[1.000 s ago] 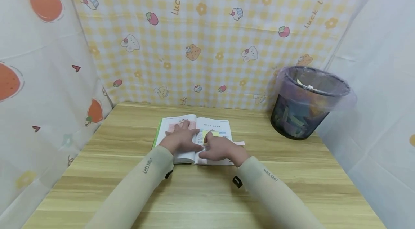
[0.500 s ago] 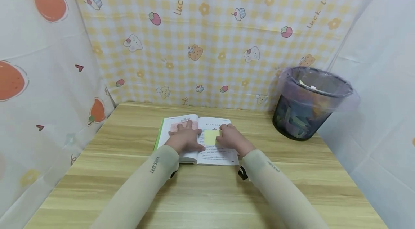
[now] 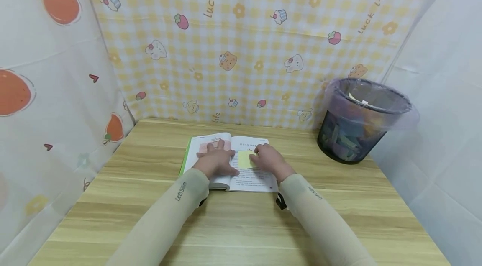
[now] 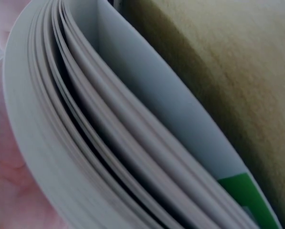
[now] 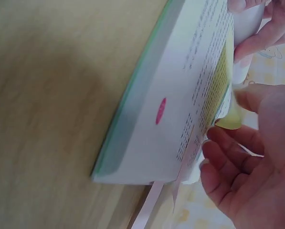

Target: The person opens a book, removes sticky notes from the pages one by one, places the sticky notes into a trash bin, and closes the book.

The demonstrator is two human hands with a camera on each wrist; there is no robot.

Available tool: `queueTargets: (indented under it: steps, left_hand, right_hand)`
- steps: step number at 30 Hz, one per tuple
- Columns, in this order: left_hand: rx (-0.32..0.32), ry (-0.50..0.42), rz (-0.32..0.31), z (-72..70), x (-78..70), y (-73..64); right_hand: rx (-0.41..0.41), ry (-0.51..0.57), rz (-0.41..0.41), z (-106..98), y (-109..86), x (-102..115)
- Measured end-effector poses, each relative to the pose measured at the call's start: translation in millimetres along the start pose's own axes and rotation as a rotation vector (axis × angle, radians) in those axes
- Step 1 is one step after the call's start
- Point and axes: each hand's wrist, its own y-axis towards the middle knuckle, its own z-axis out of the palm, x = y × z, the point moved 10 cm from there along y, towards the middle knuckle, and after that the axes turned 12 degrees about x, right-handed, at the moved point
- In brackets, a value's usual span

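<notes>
An open book (image 3: 250,181) with a green cover edge lies on the wooden table. My left hand (image 3: 216,162) rests with spread fingers on its left page, the thumb reaching across the centre fold. On the right page is a yellow sticky note (image 3: 245,159). My right hand (image 3: 270,161) pinches the note's right side between thumb and fingers; in the right wrist view the held part of the note (image 5: 232,118) curves up from the page. The left wrist view shows the book's page edges (image 4: 132,129) close up, with part of my palm (image 4: 11,176) beside them.
A dark bin (image 3: 342,138) with a purple liner stands at the back right, papers inside. Pale ribbons (image 5: 149,202) hang from the book's edge in the right wrist view. A yellow checked curtain (image 3: 241,48) backs the table, with white curtains at both sides.
My right hand has moved right, from over the sticky note to its right side, and now pinches it there. My left hand stays on the left page. The view has shifted slightly.
</notes>
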Motion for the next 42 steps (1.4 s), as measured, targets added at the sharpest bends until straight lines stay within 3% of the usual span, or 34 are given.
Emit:
queueTargets:
  steps: [8,16,22,27,30,33,42]
  left_hand:
    - [0.011,-0.007,-0.020,-0.7,0.9,-0.8]
    - [0.004,-0.006,-0.009,-0.7,1.8,0.0]
    - [0.007,-0.008,-0.013,-3.2,0.4,-4.3]
    - [0.013,-0.002,-0.015,-3.3,1.3,-4.2]
    - [0.022,0.002,-0.018,-2.2,2.6,-0.7]
    - [0.037,0.001,-0.029,-0.5,5.1,4.5]
    - [0.061,-0.009,-0.048,6.4,12.0,18.8]
  right_hand:
    - [-0.018,-0.041,-0.041,-7,-5.7,6]
    - [0.027,-0.114,-0.099,-12,-17.4,20]
    - [0.041,-0.170,-0.144,-26,-28.9,27]
    - [0.005,-0.181,-0.177,-46,-37.1,28]
    - [-0.050,-0.109,-0.181,-65,-41.2,20]
    - [-0.155,-0.077,-0.187,-92,-47.7,9]
    - [-0.456,-0.142,-0.065,-206,-92.7,-40]
